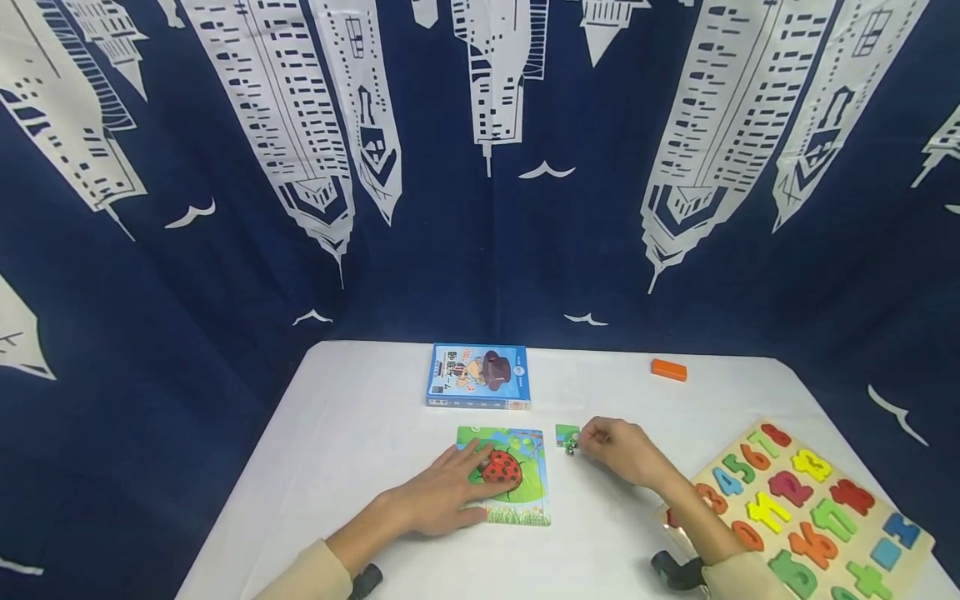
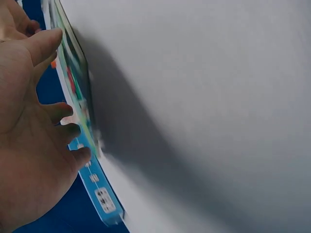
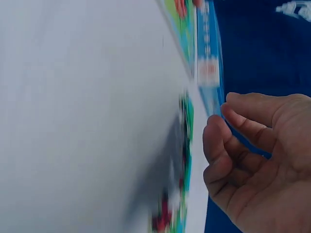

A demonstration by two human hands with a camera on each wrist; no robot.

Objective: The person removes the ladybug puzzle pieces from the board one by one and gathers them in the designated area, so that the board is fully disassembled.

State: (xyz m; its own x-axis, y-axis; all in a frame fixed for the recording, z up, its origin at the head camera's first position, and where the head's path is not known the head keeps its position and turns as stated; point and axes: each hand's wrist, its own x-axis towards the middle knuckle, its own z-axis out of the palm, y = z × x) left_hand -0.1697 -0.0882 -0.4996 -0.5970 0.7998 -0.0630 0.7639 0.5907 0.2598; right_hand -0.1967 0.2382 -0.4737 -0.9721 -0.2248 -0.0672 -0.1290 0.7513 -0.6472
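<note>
Left hand (image 1: 450, 496) spread on a ladybug puzzle (image 1: 534, 487), right hand (image 1: 621, 450) at small pieces (image 1: 566, 433).
Head: box (image 1: 477, 377) at the puzzle's 12 o'clock, orange block (image 1: 669, 370) at 2, number board (image 1: 918, 546) at 3, forearm crossing it; white table (image 1: 330, 433), navy skyline cloth (image 1: 495, 242). Left wrist: hidden palm appears. Right wrist: blurred; fingers curl, but I cannot tell whether they pinch a piece.
</note>
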